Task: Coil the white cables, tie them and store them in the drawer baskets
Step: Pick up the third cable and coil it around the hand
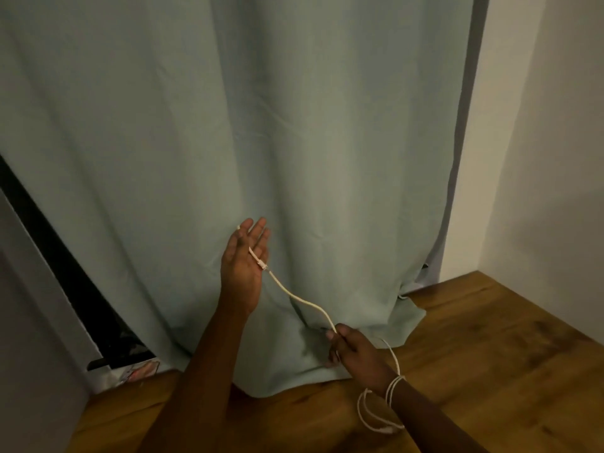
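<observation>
White cable (305, 300) runs between our two hands: its plug end lies across the straightened fingers of our left hand (243, 263), held up in front of the curtain (294, 125), and from there it sags down to our right hand (354, 349), whose fingers curl round and pinch it. Past that grip it loops round our right wrist and hangs below it in loose turns. We judge the coiling step is under way; next we need to wrap the strand round the raised left hand in even turns. The cable looks thin, limp and pale, kinked near the plug.
</observation>
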Demonstrator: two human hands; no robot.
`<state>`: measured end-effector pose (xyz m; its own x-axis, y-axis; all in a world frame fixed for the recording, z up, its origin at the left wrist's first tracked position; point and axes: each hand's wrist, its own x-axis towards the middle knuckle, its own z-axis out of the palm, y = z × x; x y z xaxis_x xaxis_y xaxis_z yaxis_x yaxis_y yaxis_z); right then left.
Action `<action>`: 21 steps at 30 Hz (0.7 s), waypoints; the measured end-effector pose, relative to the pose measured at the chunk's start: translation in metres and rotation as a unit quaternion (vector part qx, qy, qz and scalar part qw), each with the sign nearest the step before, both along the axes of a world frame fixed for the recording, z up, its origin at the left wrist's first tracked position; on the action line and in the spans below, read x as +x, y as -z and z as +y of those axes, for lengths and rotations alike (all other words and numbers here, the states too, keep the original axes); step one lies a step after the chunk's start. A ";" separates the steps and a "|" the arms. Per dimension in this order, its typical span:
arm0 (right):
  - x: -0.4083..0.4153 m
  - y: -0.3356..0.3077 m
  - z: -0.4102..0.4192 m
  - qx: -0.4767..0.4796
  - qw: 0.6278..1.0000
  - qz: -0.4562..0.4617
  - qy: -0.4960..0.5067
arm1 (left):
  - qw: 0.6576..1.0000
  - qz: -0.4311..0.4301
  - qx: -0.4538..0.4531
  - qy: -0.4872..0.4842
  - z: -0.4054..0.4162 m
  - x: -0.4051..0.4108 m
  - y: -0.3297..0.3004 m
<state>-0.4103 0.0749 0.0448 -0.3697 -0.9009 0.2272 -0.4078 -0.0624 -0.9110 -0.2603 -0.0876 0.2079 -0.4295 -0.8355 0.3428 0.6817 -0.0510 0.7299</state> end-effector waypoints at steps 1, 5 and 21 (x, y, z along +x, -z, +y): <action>0.001 -0.004 0.002 -0.003 0.999 -0.029 -0.015 | 0.999 -0.030 -0.023 -0.036 -0.004 0.000 0.001; 0.002 -0.045 0.005 0.020 0.999 0.010 -0.044 | 0.933 -0.210 -0.216 -0.194 -0.015 0.010 0.006; -0.033 -0.229 0.034 -0.100 0.953 0.277 -0.074 | 0.809 -0.434 -0.395 -0.037 -0.003 0.018 0.015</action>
<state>-0.4431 0.1090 0.2736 -0.0147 -0.8522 0.5229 -0.7960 -0.3065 -0.5219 -0.2426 -0.0903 0.1931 -0.7529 -0.5385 0.3785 -0.1258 0.6821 0.7203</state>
